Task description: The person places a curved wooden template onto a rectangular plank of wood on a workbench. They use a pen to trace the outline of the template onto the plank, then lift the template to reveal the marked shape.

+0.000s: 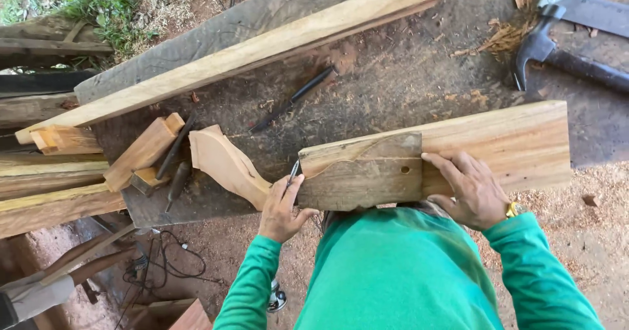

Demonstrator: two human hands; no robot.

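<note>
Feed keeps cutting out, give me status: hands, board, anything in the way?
Left hand holds pencil at template edge. Right hand flat, pinning template on plank. Curved offcut lies close left of the pencil.

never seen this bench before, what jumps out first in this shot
Front and centre, a pale plank lies across the workbench with a darker template on it, pinned flat by the right hand. The left hand holds a pencil at the template's left end. A hammer lies top right.
</note>
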